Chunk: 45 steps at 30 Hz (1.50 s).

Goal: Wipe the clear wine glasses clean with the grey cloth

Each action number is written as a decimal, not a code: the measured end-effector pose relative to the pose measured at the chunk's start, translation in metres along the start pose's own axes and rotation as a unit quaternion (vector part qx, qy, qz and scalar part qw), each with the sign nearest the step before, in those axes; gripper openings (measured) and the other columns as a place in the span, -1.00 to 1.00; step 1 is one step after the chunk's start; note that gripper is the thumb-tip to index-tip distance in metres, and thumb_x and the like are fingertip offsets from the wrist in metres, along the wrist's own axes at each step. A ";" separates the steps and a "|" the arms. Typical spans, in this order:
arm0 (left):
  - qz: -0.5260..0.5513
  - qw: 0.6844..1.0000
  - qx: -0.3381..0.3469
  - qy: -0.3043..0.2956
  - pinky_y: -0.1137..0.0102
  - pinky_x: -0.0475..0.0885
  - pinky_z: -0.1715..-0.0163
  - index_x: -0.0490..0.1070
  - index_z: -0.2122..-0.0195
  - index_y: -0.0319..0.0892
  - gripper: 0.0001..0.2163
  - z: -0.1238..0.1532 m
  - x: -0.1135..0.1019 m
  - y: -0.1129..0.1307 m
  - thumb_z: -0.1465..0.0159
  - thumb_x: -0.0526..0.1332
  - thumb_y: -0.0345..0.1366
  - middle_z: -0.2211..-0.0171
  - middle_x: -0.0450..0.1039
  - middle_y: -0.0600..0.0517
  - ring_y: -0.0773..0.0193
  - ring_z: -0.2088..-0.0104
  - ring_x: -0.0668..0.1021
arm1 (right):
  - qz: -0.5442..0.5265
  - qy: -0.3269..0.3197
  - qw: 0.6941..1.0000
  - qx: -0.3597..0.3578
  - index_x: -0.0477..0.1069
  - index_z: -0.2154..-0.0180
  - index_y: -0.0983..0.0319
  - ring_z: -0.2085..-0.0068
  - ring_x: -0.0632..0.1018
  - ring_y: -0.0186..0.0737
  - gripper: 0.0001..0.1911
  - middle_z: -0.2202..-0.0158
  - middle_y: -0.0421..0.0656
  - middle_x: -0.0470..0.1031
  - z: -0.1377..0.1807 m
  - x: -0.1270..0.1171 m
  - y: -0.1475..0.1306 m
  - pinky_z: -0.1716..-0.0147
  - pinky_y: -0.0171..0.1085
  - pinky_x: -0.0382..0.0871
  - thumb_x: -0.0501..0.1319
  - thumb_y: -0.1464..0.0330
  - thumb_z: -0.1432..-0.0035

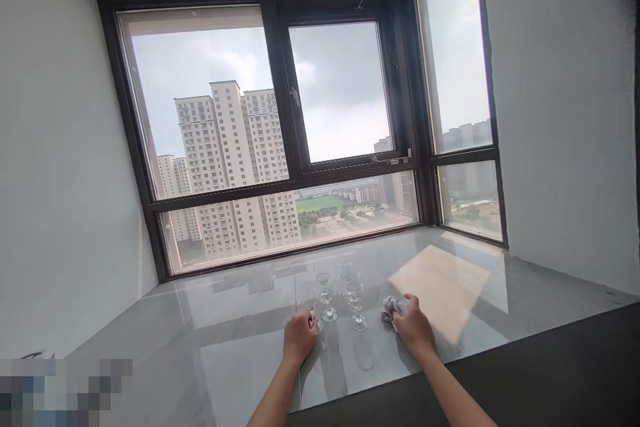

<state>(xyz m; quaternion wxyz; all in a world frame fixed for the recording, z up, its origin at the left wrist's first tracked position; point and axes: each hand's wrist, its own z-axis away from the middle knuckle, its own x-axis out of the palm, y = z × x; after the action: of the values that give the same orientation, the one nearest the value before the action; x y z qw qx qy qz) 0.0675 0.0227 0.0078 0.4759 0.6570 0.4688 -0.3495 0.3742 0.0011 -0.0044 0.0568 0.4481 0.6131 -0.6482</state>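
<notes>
My left hand (299,336) is closed around the lower part of a clear stemmed glass (309,291), which stands upright at the left of a small group. Just right of it stands another stemmed glass (324,288). A third glass (355,298) is a little farther right, with a fainter glass (345,269) behind it. In my right hand (416,325) is a crumpled grey cloth (391,309), held near the surface to the right of the glasses. The fingertips of my left hand are partly hidden.
The glasses stand on a glossy grey tiled window sill (240,340), its front edge close to my forearms. Dark window frames (225,193) rise behind and at the right. A bright sunlit patch (445,290) lies right of the cloth. White walls (60,147) flank the sill.
</notes>
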 end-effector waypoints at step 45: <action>0.079 0.994 -0.004 0.073 0.38 0.35 0.23 0.41 0.43 -0.08 -0.76 -0.007 -0.019 -0.054 -0.35 0.11 -0.17 0.37 0.55 0.01 0.17 0.28 0.57 | -0.064 0.035 0.997 0.001 0.15 -0.24 0.29 -0.04 0.62 0.14 -0.45 0.01 0.19 0.60 -0.008 0.007 0.004 0.05 -0.08 0.47 0.09 0.25 -0.26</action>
<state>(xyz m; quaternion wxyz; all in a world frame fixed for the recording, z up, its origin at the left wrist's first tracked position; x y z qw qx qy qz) 0.0098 0.0297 0.0111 0.4691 0.7135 0.4508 -0.2601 0.3766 0.0106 -0.0102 -0.0070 0.4301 0.6416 -0.6351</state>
